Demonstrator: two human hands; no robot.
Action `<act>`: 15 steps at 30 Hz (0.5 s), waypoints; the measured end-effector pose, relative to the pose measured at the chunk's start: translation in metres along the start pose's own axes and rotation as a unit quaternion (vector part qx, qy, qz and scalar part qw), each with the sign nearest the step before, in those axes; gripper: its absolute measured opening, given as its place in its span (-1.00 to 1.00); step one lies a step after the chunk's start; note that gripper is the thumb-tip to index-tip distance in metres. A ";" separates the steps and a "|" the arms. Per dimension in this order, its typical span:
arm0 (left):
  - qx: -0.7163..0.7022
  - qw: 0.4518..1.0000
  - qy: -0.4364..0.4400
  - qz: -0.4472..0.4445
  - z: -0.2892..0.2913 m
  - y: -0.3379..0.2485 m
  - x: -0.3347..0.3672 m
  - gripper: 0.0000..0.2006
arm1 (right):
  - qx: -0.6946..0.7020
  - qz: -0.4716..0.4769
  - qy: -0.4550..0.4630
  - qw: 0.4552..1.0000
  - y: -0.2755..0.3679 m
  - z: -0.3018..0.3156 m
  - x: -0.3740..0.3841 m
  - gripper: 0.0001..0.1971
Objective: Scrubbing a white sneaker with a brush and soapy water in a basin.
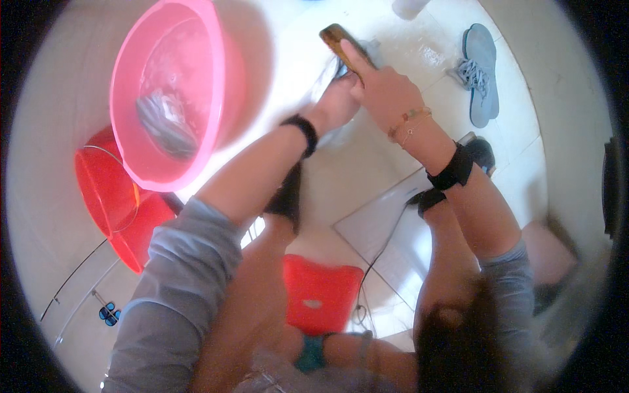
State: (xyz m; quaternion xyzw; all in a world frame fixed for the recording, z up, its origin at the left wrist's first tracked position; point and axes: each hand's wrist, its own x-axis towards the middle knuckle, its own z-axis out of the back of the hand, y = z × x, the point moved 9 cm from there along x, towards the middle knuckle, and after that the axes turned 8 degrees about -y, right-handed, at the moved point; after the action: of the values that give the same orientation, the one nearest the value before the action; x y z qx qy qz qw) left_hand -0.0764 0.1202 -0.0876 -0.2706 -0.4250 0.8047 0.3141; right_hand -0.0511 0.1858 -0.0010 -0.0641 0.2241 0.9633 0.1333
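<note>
Brush: brown-backed brush (pixel 332 35) in your right hand (pixel 388 98), fingers closed round it, forefinger laid along its back.
Long axis: slants from far left to near right; free end points away from you.
Under brush: blurred grey item (pixel 339 68), perhaps a shoe, just beyond your left hand (pixel 336 103).
Left fingers: mostly hidden; can't tell their grip.
Nearer the item: your left.

Floor (pixel 295 52): overexposed at 12 o'clock; glare at 1 and 4 o'clock. Pink basin (pixel 217 85): soft shadow on its 3 o'clock side. Blur: heaviest at 5 o'clock. Rim: black vignette, bent lines.
</note>
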 end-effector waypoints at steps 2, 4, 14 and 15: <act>0.000 1.000 0.011 -0.003 0.000 -0.005 -0.008 -0.77 | 0.037 0.001 0.020 0.999 0.005 -0.006 -0.014 -0.35; -0.124 0.989 -0.074 0.021 0.016 0.002 -0.015 -0.76 | 0.074 0.011 0.039 0.996 0.013 -0.005 -0.022 -0.34; 0.059 0.995 0.050 0.056 0.001 0.013 -0.009 -0.73 | 0.067 0.011 0.068 0.995 -0.001 0.003 -0.019 -0.37; 0.060 0.995 0.048 0.056 0.004 0.013 -0.009 -0.73 | 0.087 0.073 0.083 0.990 0.005 0.005 -0.024 -0.36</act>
State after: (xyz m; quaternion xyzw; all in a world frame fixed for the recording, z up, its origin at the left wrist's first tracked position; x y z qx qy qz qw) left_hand -0.0763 0.1060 -0.0950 -0.3130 -0.3445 0.8313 0.3037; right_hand -0.0297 0.1779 0.0101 -0.1153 0.3213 0.9387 0.0490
